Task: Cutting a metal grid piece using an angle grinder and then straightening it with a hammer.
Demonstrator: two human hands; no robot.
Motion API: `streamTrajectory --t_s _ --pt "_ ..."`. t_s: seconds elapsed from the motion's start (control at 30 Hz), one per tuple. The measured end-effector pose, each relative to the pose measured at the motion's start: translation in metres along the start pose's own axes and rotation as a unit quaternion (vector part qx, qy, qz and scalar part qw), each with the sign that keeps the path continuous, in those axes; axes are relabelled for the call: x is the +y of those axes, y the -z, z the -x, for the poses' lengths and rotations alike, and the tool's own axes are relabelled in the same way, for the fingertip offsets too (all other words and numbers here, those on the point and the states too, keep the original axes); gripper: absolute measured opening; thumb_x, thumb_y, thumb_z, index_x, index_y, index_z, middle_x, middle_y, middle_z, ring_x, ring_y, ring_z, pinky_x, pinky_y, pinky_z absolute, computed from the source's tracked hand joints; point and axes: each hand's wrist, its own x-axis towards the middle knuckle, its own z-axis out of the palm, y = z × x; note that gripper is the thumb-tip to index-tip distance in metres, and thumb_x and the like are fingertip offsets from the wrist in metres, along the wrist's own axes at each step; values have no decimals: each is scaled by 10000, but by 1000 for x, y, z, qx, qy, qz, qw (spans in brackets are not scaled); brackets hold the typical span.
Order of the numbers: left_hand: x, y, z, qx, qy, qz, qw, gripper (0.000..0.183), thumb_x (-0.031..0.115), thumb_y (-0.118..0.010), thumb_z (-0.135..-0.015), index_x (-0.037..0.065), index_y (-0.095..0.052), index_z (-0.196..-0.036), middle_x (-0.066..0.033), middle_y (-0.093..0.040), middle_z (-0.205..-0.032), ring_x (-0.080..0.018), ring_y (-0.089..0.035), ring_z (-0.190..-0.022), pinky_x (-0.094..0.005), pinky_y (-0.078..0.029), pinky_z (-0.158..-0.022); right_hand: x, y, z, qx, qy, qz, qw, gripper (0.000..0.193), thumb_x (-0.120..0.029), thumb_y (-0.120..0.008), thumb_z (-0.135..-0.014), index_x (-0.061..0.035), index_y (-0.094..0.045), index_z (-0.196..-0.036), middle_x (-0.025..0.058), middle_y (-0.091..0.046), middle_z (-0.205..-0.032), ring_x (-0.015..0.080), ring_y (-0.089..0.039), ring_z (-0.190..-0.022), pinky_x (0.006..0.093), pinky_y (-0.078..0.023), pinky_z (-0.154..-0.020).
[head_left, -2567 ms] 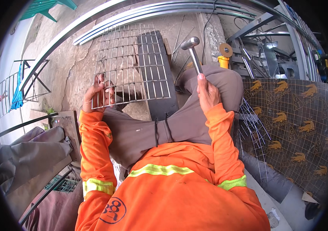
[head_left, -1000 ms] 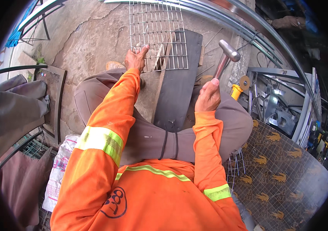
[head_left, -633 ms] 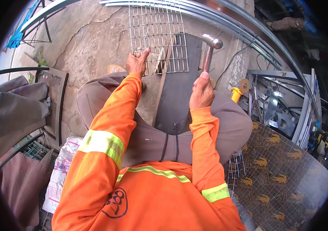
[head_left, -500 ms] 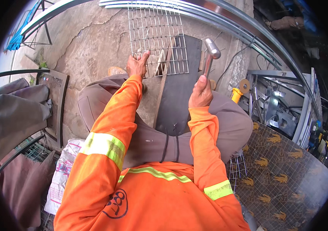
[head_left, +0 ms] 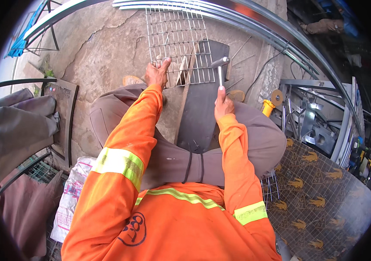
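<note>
My left hand (head_left: 157,74) is closed on the near left corner of a wire mesh panel (head_left: 178,42), a grid of thin metal rods. The panel's near right part lies over a dark flat plate (head_left: 197,111) between my legs, with a wooden strip (head_left: 181,114) along the plate's left side. In my right hand (head_left: 223,105) is a metal hammer (head_left: 220,69), gripped by its handle. Its head is just right of the mesh's near right corner, above the plate; whether it touches anything I cannot tell.
Long metal profiles (head_left: 255,21) curve across the far side. At the right are a yellow angle grinder (head_left: 269,104), a rack of metal parts (head_left: 320,130) and a dark printed board (head_left: 316,200). Grey cloth (head_left: 20,122) and a white sack (head_left: 74,191) lie at the left.
The hammer has swung down and left, its head now lower and closer to the mesh corner. My left hand and the mesh have shifted only slightly.
</note>
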Motion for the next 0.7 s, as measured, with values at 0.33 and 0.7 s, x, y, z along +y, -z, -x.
streamTrajectory --t_s 0.33,0.7 --pt "-13 -8 -9 28 -50 27 998 644 501 -820 -732 -24 -525 -959 -66 -570 -683 -153 -540 -521 -304 -470 -469 11 9 27 49 42 -16 998 628 -562 -388 -1006 -13 -554 -750 62 -503 -591 174 -497 -531 349 -414 -536" --pt "1 2 4 -7 -4 39 999 699 596 -787 -701 -25 -612 -970 -181 -676 -950 -314 -655 -887 -393 -492 -821 30 8 28 -113 -106 108 982 702 -631 -344 -978 -14 -599 -762 139 -589 -661 325 -592 -672 426 -455 -682"
